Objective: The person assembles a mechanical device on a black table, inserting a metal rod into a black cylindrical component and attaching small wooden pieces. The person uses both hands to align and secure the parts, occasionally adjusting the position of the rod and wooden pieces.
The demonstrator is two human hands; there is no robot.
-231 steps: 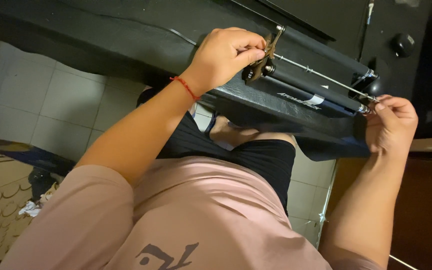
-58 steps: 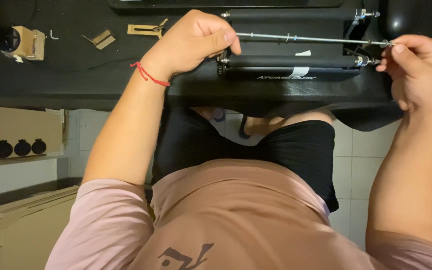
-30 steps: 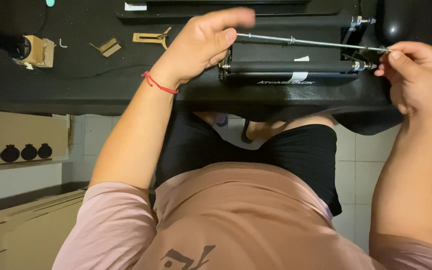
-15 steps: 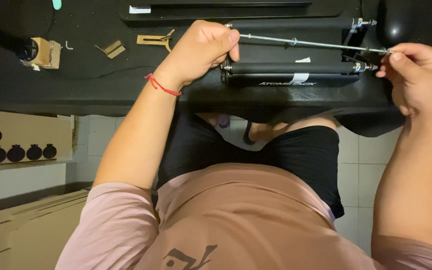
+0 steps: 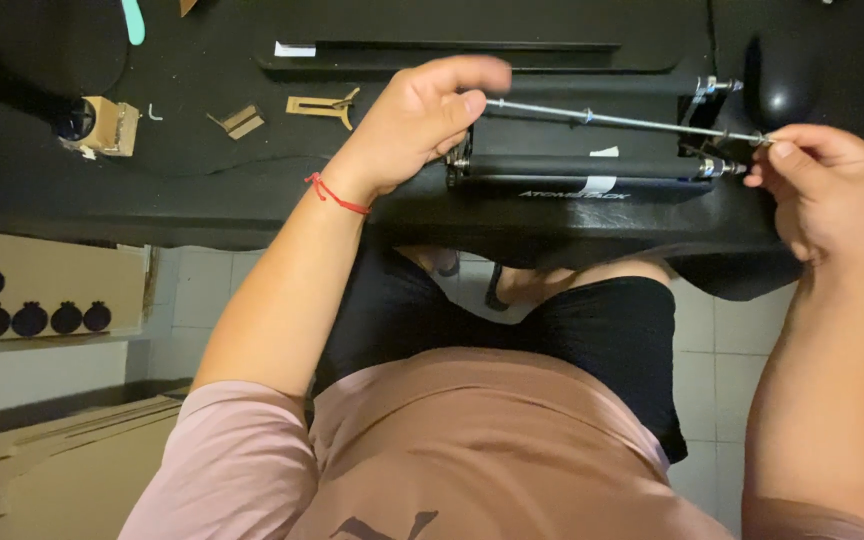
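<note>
While the right hand (image 5: pixel 820 190) pinches one end of the thin metal rod (image 5: pixel 612 120) above the black roller (image 5: pixel 582 168) on the desk (image 5: pixel 202 190), the left hand (image 5: pixel 414 122) rests half-open at the other end, the rod seemingly not yet seated.

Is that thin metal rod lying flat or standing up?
Lying flat: the rod runs sideways above the black roller, right hand pinching its end.

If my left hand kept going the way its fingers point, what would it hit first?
Probably the thin metal rod: the left hand points right along it, fingertips at its end. Depth is hard to judge.
</note>
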